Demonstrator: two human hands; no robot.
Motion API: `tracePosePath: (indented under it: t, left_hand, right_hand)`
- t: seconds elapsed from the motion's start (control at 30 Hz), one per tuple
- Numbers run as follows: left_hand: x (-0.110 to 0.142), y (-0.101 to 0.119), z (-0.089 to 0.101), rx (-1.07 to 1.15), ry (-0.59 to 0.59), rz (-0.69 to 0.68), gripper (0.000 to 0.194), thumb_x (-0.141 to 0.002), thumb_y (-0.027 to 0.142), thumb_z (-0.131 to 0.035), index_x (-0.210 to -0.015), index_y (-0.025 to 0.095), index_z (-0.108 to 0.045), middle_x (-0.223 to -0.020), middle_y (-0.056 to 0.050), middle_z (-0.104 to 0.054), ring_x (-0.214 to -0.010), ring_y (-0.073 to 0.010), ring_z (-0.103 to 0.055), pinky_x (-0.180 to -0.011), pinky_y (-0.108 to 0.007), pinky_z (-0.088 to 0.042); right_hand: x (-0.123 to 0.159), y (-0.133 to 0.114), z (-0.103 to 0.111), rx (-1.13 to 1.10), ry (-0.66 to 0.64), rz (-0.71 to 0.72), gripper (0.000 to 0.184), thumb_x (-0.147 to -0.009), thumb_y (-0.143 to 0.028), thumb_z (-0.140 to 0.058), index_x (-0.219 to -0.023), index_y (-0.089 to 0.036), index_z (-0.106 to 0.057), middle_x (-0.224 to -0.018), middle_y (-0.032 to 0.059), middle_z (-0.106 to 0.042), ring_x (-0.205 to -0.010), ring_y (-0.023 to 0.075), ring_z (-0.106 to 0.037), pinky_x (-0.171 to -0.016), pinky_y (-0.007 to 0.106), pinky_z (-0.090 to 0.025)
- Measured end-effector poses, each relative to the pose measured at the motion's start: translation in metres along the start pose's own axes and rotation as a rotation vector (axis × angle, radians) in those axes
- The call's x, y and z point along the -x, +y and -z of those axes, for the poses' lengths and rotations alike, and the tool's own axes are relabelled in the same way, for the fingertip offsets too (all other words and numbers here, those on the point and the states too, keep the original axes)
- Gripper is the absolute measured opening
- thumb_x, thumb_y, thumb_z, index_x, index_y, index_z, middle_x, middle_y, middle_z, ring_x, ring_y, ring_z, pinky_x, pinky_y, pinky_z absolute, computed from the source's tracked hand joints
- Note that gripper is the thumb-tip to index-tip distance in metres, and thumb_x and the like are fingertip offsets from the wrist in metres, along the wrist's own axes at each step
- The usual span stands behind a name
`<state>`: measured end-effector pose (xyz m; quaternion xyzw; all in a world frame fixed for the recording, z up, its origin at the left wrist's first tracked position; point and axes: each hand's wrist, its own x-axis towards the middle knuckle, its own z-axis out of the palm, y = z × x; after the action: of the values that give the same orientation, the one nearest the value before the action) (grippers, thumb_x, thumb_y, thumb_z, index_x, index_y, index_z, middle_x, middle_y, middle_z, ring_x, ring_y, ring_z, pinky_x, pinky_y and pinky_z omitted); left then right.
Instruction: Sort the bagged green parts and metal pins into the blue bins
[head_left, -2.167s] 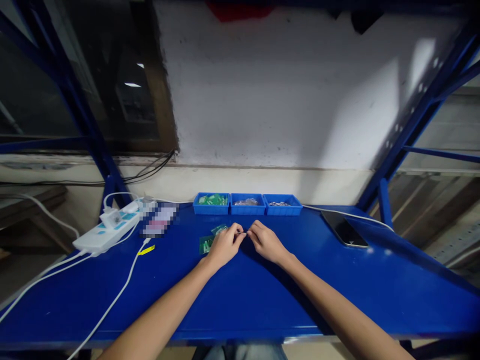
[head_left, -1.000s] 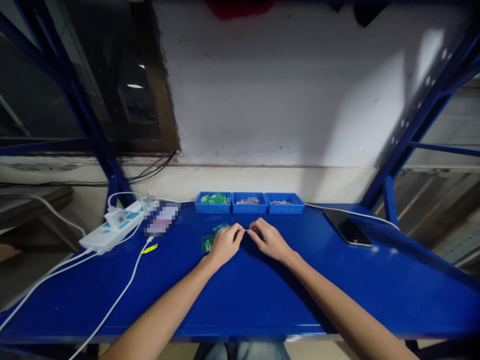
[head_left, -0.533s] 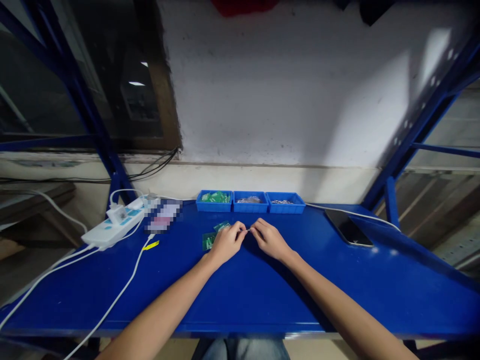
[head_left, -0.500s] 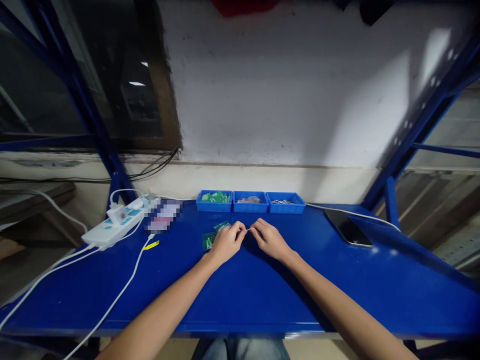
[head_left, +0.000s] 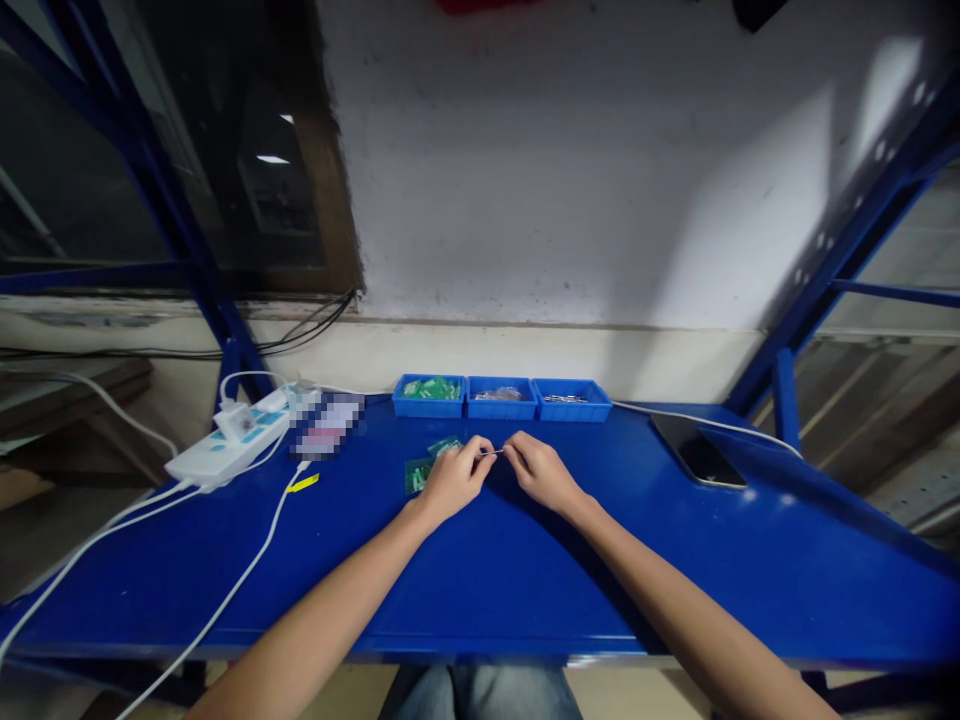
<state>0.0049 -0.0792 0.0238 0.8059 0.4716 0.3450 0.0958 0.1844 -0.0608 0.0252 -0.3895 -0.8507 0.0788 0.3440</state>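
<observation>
A thin, silvery metal rod (head_left: 492, 454) spans the small gap between my two hands over the blue tabletop. My left hand (head_left: 454, 478) pinches one end between thumb and fingertips. At the other end, the closed fingertips of my right hand (head_left: 543, 473) hold it. What kind of rod it is, and whatever may sit on its ends, is too small to make out. Just beyond and left of my left hand lie small clear packets with green pieces (head_left: 418, 476), partly covered by that hand.
Along the back stand three blue bins: one with green pieces (head_left: 429, 388), one with clear packets (head_left: 500, 394), one with metal parts (head_left: 566, 399). A power strip (head_left: 225, 445) with white cables (head_left: 259, 550) lies left, a phone (head_left: 697, 452) right.
My hands have drawn slightly apart, and more of the thin rod shows between them. The view has tilted a little; the packets and bins stay in place.
</observation>
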Motion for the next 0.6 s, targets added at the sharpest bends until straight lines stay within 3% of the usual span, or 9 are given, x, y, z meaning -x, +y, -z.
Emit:
tracePosePath:
  t: [0.2, 0.4, 0.6]
  left_hand:
    - [-0.0002, -0.0030, -0.0020, -0.051, 0.022, -0.017, 0.022, -0.093, 0.028, -0.036, -0.087, 0.021, -0.057, -0.072, 0.000, -0.065, -0.065, -0.0140, -0.060, -0.060, -0.022, -0.038]
    - [-0.0003, -0.0046, -0.0022, -0.042, 0.002, -0.023, 0.025, -0.093, 0.027, -0.035, -0.083, 0.021, -0.057, -0.070, 0.000, -0.064, -0.065, -0.0142, -0.060, -0.061, -0.022, -0.038]
    - [-0.0002, -0.0019, 0.0004, 0.023, 0.008, -0.009, 0.017, -0.091, 0.032, -0.042, -0.101, 0.022, -0.052, -0.072, 0.002, -0.064, -0.064, -0.0141, -0.060, -0.059, -0.022, -0.038]
  right_hand:
    - [0.0019, -0.0049, 0.0035, -0.064, -0.011, -0.013, 0.016, -0.090, -0.030, -0.043, -0.102, -0.020, -0.050, -0.078, 0.0011, -0.057, -0.069, 0.0149, -0.054, -0.064, 0.026, -0.041]
    - [0.0018, -0.0029, 0.0024, -0.053, -0.012, 0.046, 0.010, -0.090, -0.024, -0.042, -0.086, -0.020, -0.051, -0.076, 0.0024, -0.058, -0.067, 0.0143, -0.054, -0.062, 0.024, -0.039]
    - [0.0012, 0.0006, -0.0018, 0.028, 0.012, -0.016, 0.020, -0.094, -0.027, -0.035, -0.082, -0.020, -0.050, -0.072, 0.0033, -0.059, -0.064, 0.0155, -0.055, -0.061, 0.024, -0.037]
